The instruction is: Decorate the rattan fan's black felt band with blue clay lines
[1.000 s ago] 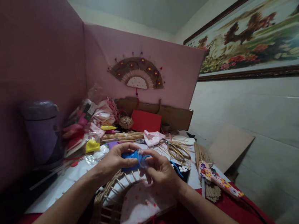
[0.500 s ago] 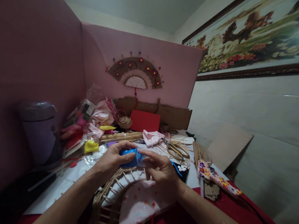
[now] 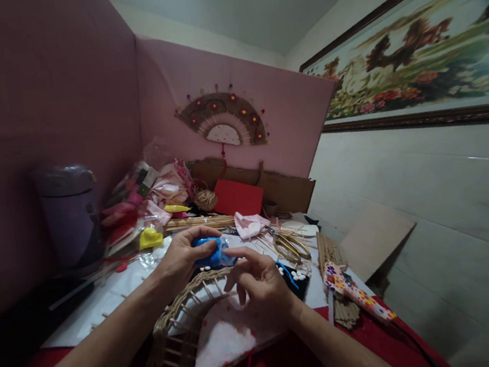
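My left hand [image 3: 186, 255] is closed around a small packet of what looks like blue modelling clay [image 3: 210, 252] in clear plastic. My right hand [image 3: 256, 282] has its fingers apart. Its index fingertip is at the packet's right end, and I cannot tell whether it presses on it. Below both hands lies a woven half-round fan [image 3: 182, 299] with thin stick ribs and a white dotted cloth centre [image 3: 222, 336]. A black piece [image 3: 299, 280] with white dabs and a blue strand sits behind my right hand, partly hidden.
Gold-handled scissors [image 3: 291, 246] lie behind my right hand. A flower-patterned tool with a cord [image 3: 358, 294] rests on brown sticks at right. Yellow clay [image 3: 150, 237], a twine ball [image 3: 206, 199] and a red card [image 3: 239, 196] are farther back. A purple container [image 3: 72, 221] stands left.
My right hand's fingers have spread and drawn back from the blue packet, leaving only the index fingertip at its end. My left hand has kept its hold, shifting slightly left and up.
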